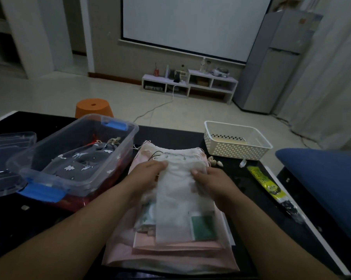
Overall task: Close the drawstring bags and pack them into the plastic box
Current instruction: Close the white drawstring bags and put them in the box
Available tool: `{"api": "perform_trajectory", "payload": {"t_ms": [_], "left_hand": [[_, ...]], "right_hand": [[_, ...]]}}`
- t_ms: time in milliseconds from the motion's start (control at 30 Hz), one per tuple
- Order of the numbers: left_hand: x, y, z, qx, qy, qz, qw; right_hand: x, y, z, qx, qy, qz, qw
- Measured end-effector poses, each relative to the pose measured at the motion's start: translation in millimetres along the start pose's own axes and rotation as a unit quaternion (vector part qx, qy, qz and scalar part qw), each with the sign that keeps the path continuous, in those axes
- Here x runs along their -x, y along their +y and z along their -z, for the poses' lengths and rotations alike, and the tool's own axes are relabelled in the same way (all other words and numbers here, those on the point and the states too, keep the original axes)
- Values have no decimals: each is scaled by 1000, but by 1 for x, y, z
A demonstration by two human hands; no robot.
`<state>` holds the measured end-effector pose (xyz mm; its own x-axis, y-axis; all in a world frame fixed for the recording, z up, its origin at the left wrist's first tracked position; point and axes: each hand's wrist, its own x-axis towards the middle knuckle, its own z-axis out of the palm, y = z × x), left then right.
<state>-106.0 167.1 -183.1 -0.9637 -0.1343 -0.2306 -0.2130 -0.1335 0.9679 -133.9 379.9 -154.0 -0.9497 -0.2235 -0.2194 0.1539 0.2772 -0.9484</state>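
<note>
A white drawstring bag (178,201) with a green patch at its lower right lies on top of a stack of pink and white drawstring bags (170,253) on the black table. My left hand (148,174) pinches the white bag's top left edge. Its top right edge is pinched by my right hand (209,180). A clear plastic box (118,150) with blue latches stands to the left of the stack. Inside it lies a dark grey patterned bag (83,160), its drawstring pulled tight.
The box's clear lid (7,164) lies at the far left. A white perforated basket (235,140) stands at the back right, with small shells (215,161) before it. A yellow-green packet (267,182) lies near the right table edge beside a blue seat (328,184).
</note>
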Motion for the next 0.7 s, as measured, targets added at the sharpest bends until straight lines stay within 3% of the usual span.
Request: {"api": "perform_trajectory", "payload": {"t_ms": [167, 433, 700], "left_hand": [[0, -3, -5, 59, 0, -21, 998], [-5, -4, -9, 60, 26, 5, 998], [-7, -1, -11, 268, 96, 73, 956]], "right_hand": [[3, 3, -2, -95, -67, -30, 993], [-5, 0, -1, -214, 47, -59, 974], [-7, 2, 12, -339, 115, -136, 924]]}}
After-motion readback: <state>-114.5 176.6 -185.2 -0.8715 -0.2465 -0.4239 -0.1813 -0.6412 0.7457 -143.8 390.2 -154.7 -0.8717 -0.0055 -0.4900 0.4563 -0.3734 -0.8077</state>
